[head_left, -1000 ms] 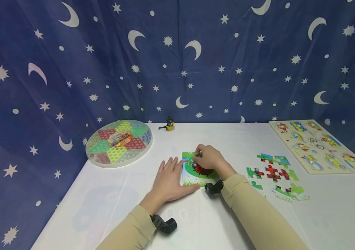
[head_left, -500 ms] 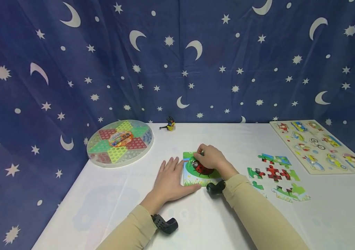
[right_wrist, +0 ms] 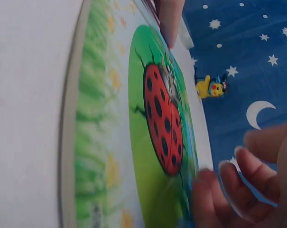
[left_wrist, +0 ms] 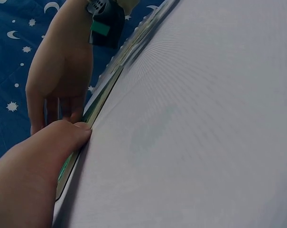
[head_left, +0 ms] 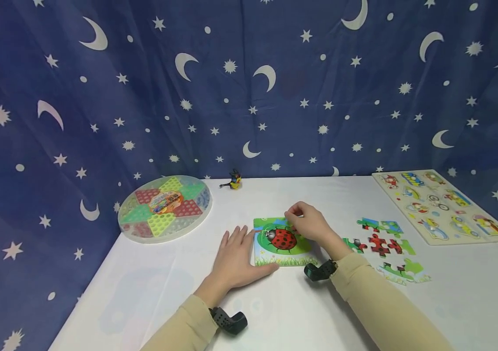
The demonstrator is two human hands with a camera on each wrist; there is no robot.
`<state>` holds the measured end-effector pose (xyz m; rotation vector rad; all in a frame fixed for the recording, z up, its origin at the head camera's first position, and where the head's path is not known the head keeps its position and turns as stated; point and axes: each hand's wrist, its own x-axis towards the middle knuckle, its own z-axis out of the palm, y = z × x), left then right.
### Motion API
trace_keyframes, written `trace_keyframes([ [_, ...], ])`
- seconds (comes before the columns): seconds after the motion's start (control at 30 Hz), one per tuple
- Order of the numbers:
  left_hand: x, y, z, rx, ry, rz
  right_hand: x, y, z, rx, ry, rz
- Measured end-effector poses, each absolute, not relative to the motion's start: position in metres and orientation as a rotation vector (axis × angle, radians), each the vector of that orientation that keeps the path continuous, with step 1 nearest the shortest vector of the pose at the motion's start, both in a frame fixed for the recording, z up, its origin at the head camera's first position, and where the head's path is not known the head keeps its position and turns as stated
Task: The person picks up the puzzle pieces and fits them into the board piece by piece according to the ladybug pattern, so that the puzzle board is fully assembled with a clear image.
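A flat puzzle board (head_left: 271, 256) with a red ladybug picture lies in front of me on the table. My left hand (head_left: 234, 261) rests at its left side, fingers straight and thumb along the near edge; the left wrist view shows the thumb tip (left_wrist: 81, 130) right at that edge. Over the board's far right corner is my right hand (head_left: 312, 224), fingers loosely bent. In the right wrist view its blurred fingers (right_wrist: 243, 190) stand apart beside the ladybug picture (right_wrist: 164, 118), with nothing visible between them.
Several loose ladybug puzzle pieces (head_left: 379, 244) lie right of my right hand. A wooden picture board (head_left: 422, 229) is at the far right, a round Chinese checkers board (head_left: 161, 224) at the far left. A small yellow-and-black toy (head_left: 235, 181) stands near the starry curtain (head_left: 214, 73).
My right hand has moved right across the board, from above the ladybug to the far right corner, uncovering the ladybug picture. The left hand has stayed in place. The head view has shifted slightly.
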<state>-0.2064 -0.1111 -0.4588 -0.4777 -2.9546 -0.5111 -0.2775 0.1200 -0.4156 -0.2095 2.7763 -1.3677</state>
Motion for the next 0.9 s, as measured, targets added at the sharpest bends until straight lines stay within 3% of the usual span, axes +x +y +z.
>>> trace_keyframes([
  [0.9,-0.208,-0.113,-0.462,-0.485,-2.952,-0.519,-0.281,0.198,-0.395,-0.273,3.006,-0.752],
])
